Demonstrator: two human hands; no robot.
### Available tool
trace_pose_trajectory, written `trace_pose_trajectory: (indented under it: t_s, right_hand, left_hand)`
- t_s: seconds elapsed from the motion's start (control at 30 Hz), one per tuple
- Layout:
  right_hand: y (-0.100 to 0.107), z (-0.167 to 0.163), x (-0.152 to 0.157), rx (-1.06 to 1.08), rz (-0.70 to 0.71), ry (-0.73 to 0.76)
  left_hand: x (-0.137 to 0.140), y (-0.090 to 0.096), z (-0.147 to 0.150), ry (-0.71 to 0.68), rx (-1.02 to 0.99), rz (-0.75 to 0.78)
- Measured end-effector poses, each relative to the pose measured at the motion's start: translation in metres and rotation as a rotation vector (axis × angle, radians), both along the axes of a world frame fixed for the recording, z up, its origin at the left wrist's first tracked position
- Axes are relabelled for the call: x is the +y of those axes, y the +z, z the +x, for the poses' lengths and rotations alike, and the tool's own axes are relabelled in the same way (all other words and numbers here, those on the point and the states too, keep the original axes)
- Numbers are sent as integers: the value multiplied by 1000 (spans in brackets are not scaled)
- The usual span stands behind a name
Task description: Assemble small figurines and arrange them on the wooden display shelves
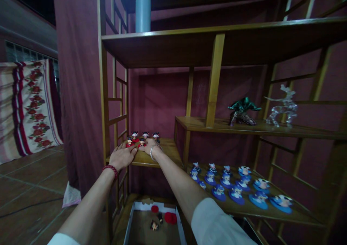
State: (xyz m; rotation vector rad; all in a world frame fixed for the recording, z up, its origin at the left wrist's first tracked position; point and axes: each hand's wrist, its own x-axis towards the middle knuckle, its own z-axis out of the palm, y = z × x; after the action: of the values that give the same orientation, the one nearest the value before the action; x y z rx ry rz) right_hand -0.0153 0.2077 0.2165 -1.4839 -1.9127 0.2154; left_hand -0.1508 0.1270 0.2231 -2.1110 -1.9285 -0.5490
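Five small figurines in red and black with dark headpieces stand in two rows on the left wooden shelf [159,159]. My left hand [123,156], wearing a dark red bead bracelet, reaches to the front left figurine [129,142]. Its fingers and thumb lie on either side of that figurine's base. Around the front right figurine [142,142] closes my right hand [148,147], with a silver bangle at the wrist. The fingertips of both hands are partly hidden. Behind them stand the back-row figurines [145,134].
Below is an open shallow box [130,223] with small dark figures and red round pieces. Several blue-based figurines [226,180] fill the lower right shelf. A green ornament [244,109] and a clear deer figure [283,107] stand above. A pale blue bottle [143,10] tops the unit.
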Motion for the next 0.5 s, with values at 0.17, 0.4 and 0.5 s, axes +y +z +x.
trace_pose_trajectory:
  t_s: [0.17,0.4,0.5]
  right_hand:
    - [1,1,-1,4,-12,-10]
    - [0,1,-1,4,-1,9]
    - [2,1,-4,-2,-6,1]
  left_hand:
    - [1,-1,0,7,-9,-14]
    - [0,0,1,8,-28,-33]
    - [0,0,1,0,-39,-22]
